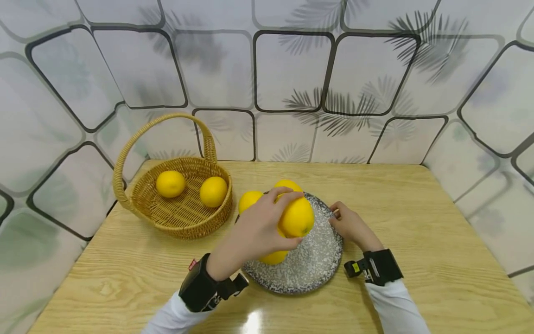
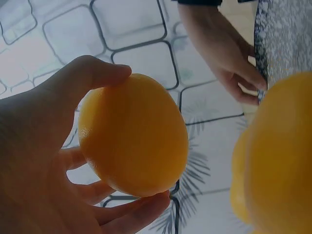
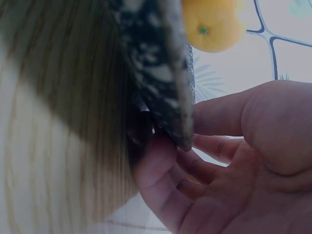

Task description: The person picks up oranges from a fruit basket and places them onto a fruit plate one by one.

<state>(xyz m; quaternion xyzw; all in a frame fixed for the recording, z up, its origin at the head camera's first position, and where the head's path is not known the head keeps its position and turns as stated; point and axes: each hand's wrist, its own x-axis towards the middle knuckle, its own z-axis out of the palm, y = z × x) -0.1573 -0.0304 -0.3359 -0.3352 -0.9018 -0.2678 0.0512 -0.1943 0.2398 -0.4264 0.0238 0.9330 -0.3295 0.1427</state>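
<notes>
My left hand point(image 1: 258, 227) grips one orange point(image 1: 296, 216), with the thumb on one side and the fingers curled around the other. I hold it in the air, just above the plate point(image 1: 310, 269). The orange is round, a bright yellow-orange colour, and its skin looks smooth with fine pores. My right hand point(image 1: 349, 225) is at the right edge of the plate, and its fingers curl around the rim. The plate is dark with white speckles and lies on the wooden table point(image 1: 417, 232). Three other oranges are on the plate: two behind my hand and one under it. To the left stands a woven basket point(image 1: 183, 222) with a handle, and two oranges lie in it.
</notes>
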